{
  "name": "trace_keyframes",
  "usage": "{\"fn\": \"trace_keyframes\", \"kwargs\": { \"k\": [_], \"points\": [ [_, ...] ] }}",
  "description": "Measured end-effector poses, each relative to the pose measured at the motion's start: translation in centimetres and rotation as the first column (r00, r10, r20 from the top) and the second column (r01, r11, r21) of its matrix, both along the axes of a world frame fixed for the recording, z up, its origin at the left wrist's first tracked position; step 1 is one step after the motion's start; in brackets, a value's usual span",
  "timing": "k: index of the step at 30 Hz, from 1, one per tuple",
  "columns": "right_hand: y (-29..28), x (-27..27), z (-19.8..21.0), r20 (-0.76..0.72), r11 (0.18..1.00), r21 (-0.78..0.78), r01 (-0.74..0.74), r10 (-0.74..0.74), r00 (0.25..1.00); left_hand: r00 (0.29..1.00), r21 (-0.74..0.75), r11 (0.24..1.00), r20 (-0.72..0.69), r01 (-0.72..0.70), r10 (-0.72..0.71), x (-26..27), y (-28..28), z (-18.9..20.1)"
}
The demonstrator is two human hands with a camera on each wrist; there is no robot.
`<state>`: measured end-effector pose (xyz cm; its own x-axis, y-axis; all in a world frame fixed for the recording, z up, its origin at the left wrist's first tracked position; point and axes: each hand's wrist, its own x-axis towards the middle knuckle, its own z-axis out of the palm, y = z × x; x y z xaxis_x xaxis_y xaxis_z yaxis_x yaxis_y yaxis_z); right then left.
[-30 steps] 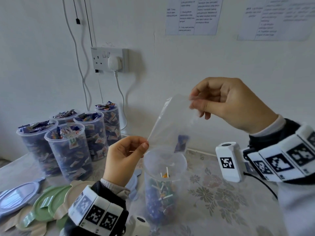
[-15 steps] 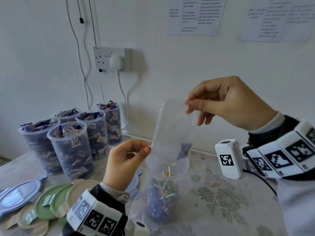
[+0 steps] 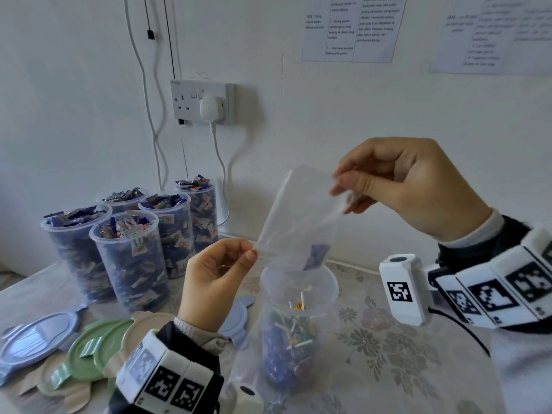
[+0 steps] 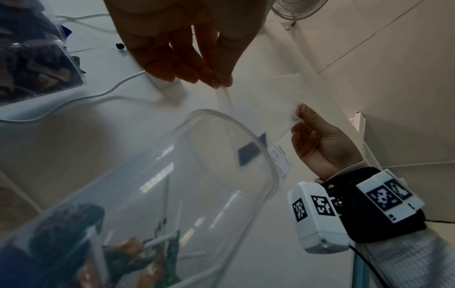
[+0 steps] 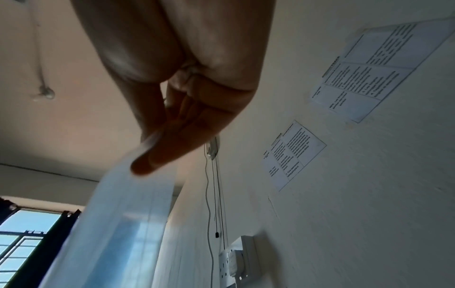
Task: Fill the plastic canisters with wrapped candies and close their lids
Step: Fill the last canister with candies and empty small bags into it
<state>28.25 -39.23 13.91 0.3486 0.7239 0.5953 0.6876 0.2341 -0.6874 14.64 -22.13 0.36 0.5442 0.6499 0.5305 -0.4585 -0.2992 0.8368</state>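
A white plastered wall rises behind a table (image 3: 403,348) covered in a pale, floral-patterned cloth. From the head camera we see our left hand (image 3: 215,282) low, thumb and forefinger pinching one lower corner of a thin clear plastic bag (image 3: 298,216), while our right hand (image 3: 415,186) sits higher and pinches the bag's upper corner, other fingers loosely curled. The bag hangs slanted over the open canister (image 3: 298,333), a tall, clear, round tub standing in front of us about half full of stick candies and wrappers. One blue wrapped candy (image 3: 316,256) sits in the bag's low end, right at the canister's rim. To the left, five filled canisters (image 3: 131,264) stand clustered near the wall, heaped with crinkled wrappers. Flat round lids (image 3: 89,348) in lilac, green and cream lie overlapping at the table's near left edge. A white double socket (image 3: 203,103) holds a plug.

From the left wrist camera, the open canister (image 4: 221,155) looms close with its smooth rim, the candy (image 4: 248,154) seen through it; our left fingertips (image 4: 221,76) nip the film, and the right hand (image 4: 320,144) grips the far corner.

From the right wrist camera, our right hand (image 5: 177,109) fingers close on the blurred translucent bag (image 5: 128,224), with printed sheets (image 5: 293,154) on the wall.
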Motion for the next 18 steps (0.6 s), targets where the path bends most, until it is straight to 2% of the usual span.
{"fn": "trace_keyframes", "kwargs": {
  "k": [4, 7, 12, 18],
  "points": [
    [0.0, -0.2, -0.2, -0.027, 1.000, -0.014, 0.022, -0.022, 0.999, 1.000, 0.007, 1.000, 0.000, 0.006, -0.006, -0.1, 0.0, 0.0],
    [0.2, -0.3, -0.5, -0.018, 0.995, 0.064, 0.074, -0.073, 0.997, 1.000, 0.030, 0.999, -0.008, 0.028, -0.028, -0.1, -0.2, 0.0],
    [0.6, 0.3, -1.6, -0.040, 0.992, -0.085, 0.096, -0.099, 0.994, 0.992, -0.012, 0.994, -0.056, 0.109, -0.109, 0.0, -0.7, 0.3],
    [0.0, 0.6, -2.2, -0.107, 0.992, -0.107, 0.062, -0.074, 0.991, 0.997, 0.029, 1.000, -0.074, 0.011, -0.009, 0.4, -0.9, 0.8]
  ]
}}
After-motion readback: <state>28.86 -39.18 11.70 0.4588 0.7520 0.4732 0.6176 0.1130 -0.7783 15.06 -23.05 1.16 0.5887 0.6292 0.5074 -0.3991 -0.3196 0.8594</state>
